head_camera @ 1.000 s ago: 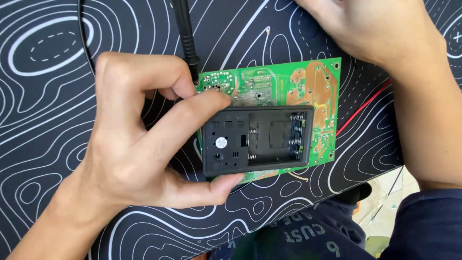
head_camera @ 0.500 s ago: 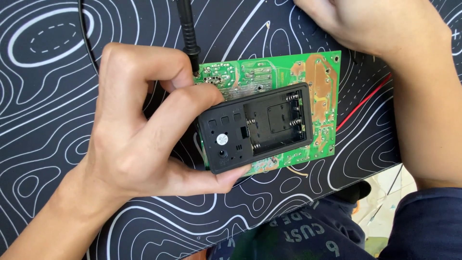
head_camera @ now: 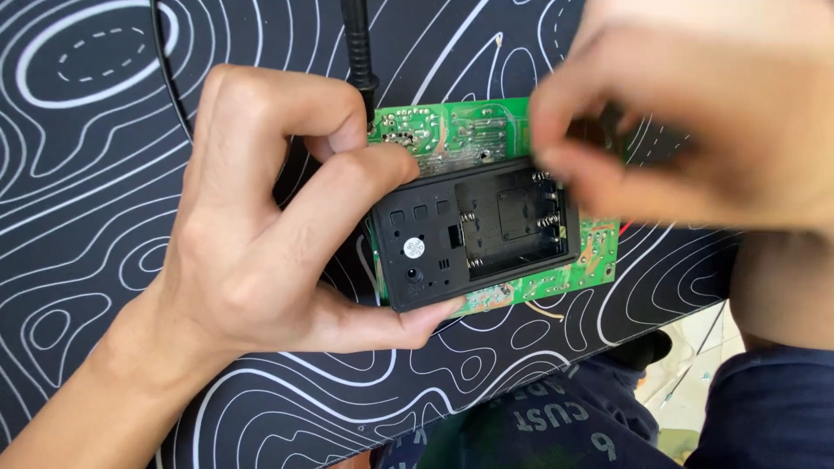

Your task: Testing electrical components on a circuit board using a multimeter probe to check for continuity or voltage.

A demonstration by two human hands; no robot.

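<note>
A black mat (head_camera: 104, 174) with white contour swirls fills the view under you, its edge running off toward five o'clock, where your dark-clothed lap shows below it. Your left hand (head_camera: 252, 243) comes in from seven o'clock and is clamped on the black plastic housing (head_camera: 478, 230): thumb under its lower left corner, forefinger pressed on its upper left corner. The housing sits dead centre, slightly tilted, its open battery bay with small springs facing up and a round white sticker at its left. Behind it lies the green circuit board (head_camera: 452, 130), solder side up, showing only at twelve o'clock and as a strip along the housing's lower right; the rest is hidden. Your right hand (head_camera: 695, 113) sweeps in from two o'clock, badly blurred. Its fingertips reach the housing's upper right corner, but you can't tell whether they pinch anything or just touch. A black cable (head_camera: 358, 43) drops from twelve o'clock to the board's top left corner, its end tucked behind your forefinger. A sliver of red wire (head_camera: 625, 227) peeks out at three o'clock.
</note>
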